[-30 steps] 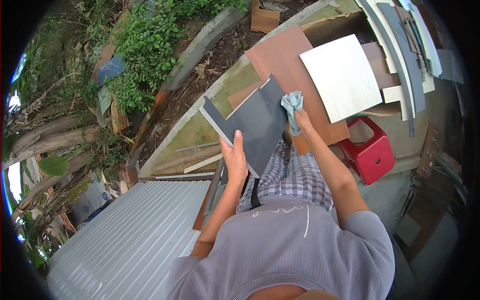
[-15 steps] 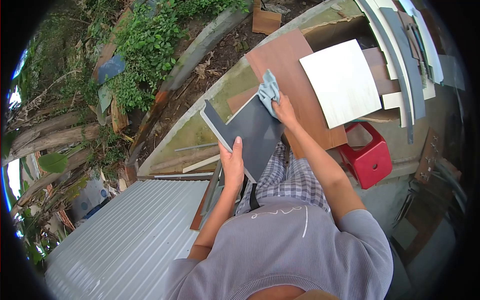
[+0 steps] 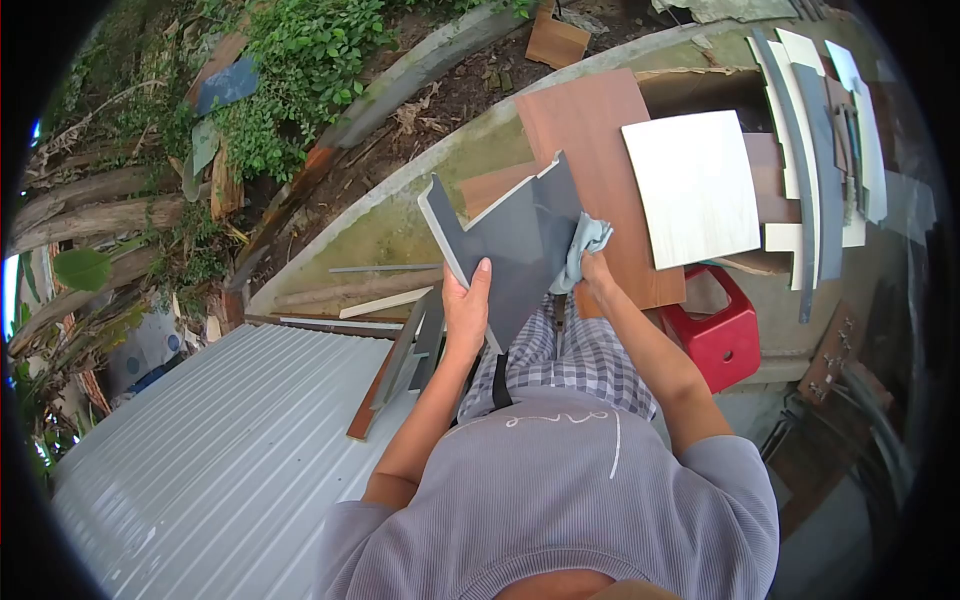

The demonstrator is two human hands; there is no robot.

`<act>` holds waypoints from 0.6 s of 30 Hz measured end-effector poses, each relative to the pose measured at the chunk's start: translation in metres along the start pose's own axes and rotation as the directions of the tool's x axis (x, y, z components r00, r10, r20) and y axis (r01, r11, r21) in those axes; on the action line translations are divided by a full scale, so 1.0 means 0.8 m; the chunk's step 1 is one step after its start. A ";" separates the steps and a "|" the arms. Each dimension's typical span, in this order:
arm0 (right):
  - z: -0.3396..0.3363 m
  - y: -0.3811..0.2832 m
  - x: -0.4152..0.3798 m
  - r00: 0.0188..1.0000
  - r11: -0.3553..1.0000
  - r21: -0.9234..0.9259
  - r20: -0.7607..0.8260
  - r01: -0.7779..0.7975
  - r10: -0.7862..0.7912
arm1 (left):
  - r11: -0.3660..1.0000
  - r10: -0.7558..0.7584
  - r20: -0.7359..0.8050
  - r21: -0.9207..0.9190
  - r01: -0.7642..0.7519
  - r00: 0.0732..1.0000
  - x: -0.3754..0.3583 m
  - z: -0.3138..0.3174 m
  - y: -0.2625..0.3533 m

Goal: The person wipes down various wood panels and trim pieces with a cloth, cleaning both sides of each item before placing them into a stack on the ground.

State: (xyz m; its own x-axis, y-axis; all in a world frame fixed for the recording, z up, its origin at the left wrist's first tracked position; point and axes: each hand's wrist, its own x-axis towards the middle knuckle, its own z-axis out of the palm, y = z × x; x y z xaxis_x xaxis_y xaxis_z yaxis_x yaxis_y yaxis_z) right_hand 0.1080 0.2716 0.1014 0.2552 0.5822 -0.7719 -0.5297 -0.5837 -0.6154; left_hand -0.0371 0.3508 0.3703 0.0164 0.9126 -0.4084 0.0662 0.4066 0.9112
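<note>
A dark grey board (image 3: pixel 518 243) with a notch cut into its far edge and pale edges is held up before me, tilted. My left hand (image 3: pixel 467 305) grips its left side, thumb on the grey face and the other fingers hidden behind. In my right hand (image 3: pixel 597 272) is a bunched light blue cloth (image 3: pixel 583 247), pressed against the board's right edge. Beyond the board lies a brown wooden panel (image 3: pixel 590 130), with a white panel (image 3: pixel 692 190) on top of it.
A red plastic stool (image 3: pixel 722 345) stands at the right. Several white and grey strips (image 3: pixel 818 170) lie at the far right. Corrugated metal sheeting (image 3: pixel 230 450) spreads at the lower left, with loose strips (image 3: pixel 395 350) by its edge. Green shrubs (image 3: pixel 300 90) grow beyond a concrete kerb (image 3: pixel 420 80).
The cloth in my right hand has moved from the board's far corner down its right edge, uncovering that corner. My left hand keeps its hold. The camera view has shifted slightly.
</note>
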 end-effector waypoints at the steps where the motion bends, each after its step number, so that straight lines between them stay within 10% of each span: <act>1: 0.016 -0.019 -0.029 0.971 0.915 0.324 0.074 -0.238 0.227 | 1.000 0.015 -0.024 0.007 -0.015 1.000 0.001 -0.003 -0.002; 13: 0.083 -0.113 -0.228 0.614 0.591 0.253 0.561 -0.766 0.555 | 0.999 0.036 -0.063 -0.024 -0.037 0.997 0.014 -0.035 -0.019; 15: 0.074 -0.102 -0.209 0.614 0.611 0.223 0.556 -0.760 0.560 | 0.984 -0.107 -0.028 0.138 0.110 0.994 0.016 -0.047 -0.026; 18: 0.057 -0.081 -0.168 0.642 0.652 0.205 0.532 -0.730 0.551 | 0.983 0.059 -0.088 0.179 -0.042 0.994 0.008 -0.055 -0.031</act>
State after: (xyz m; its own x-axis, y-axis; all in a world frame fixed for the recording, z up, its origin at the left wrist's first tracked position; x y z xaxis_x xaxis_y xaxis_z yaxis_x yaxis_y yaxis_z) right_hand 0.0711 0.2574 0.2525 -0.5587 0.3535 -0.7503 -0.6977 -0.6894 0.1947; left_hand -0.0822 0.3488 0.3475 -0.0676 0.9351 -0.3478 0.2429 0.3536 0.9033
